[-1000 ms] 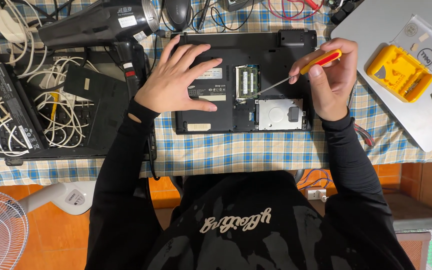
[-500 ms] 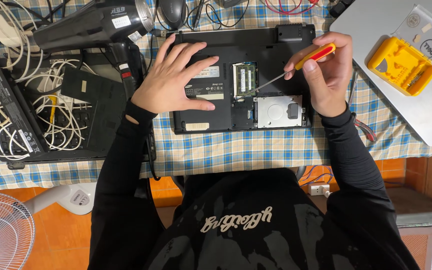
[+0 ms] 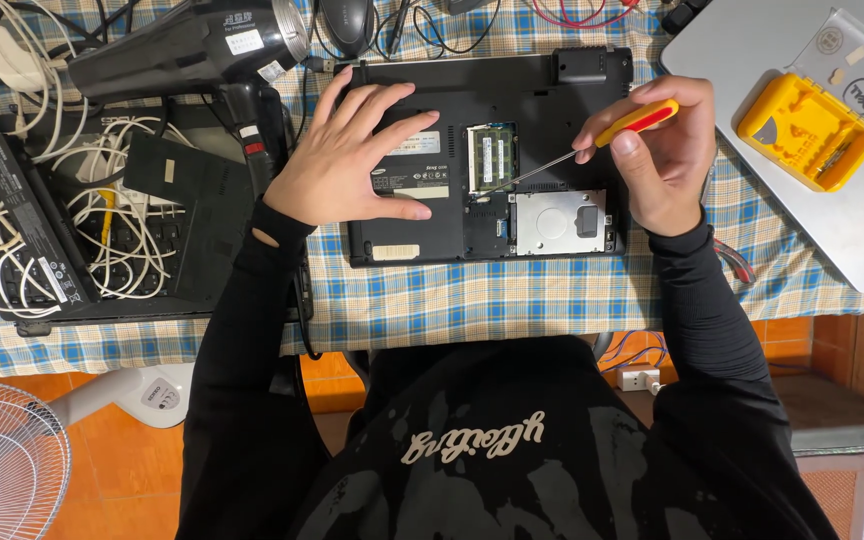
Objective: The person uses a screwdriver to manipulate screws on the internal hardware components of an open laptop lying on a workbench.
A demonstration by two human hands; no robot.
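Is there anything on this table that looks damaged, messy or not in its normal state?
Yes. The black laptop lies upside down with its bottom cover off, so the memory module and silver drive are exposed. At left, white cables lie tangled over a keyboard.

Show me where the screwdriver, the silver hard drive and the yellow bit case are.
screwdriver (image 3: 637, 121), head view, on its orange and red handle.
silver hard drive (image 3: 552, 222), head view, middle of its metal cover.
yellow bit case (image 3: 802, 128), head view, on its yellow tray.
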